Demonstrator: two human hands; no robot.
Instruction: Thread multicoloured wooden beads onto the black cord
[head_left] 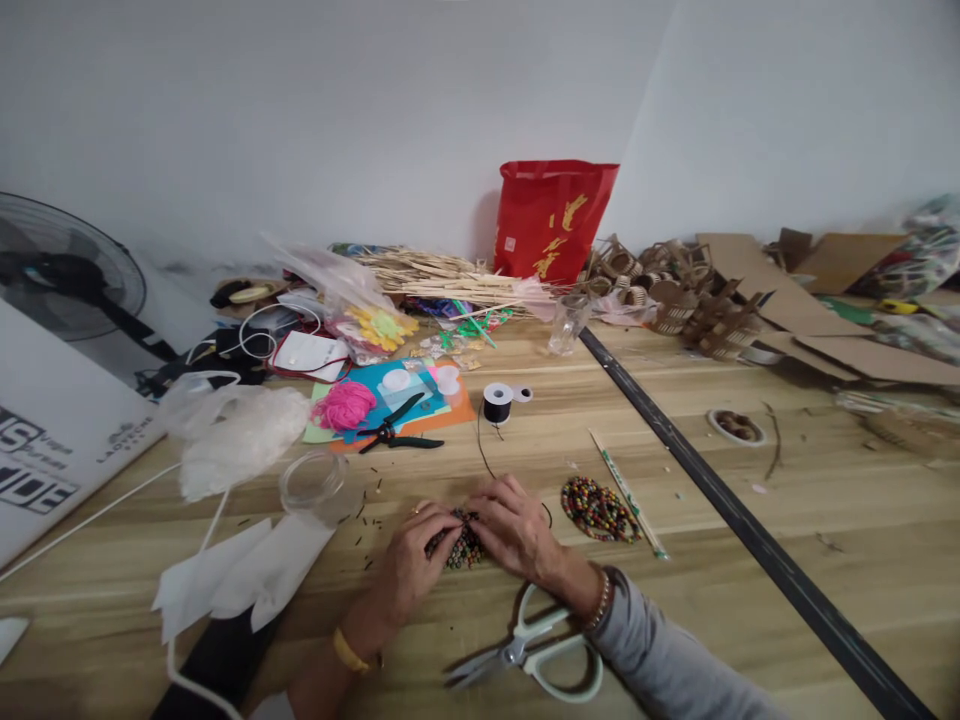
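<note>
Between my two hands lies a cluster of small multicoloured beads (466, 550) on the wooden table. My left hand (420, 550) is closed at the beads' left side, with thumb and fingertips pinching at their upper edge. From the right, my right hand (514, 525) pinches at the same spot, its fingertips close to the left thumb. What exactly lies between the fingertips is too small to make out. Black cord (484, 450) runs from a spool (497, 402) down to my right hand, and a loop of it shows beyond the wrist side.
Open scissors (514, 652) lie below my right hand. A coiled bead strand (600, 508) and thin sticks (626, 490) are to the right. Black-handled pliers (394, 432), pink yarn (346, 404) and a clear cup (568, 325) stand farther back. A dark strip (705, 475) crosses the table.
</note>
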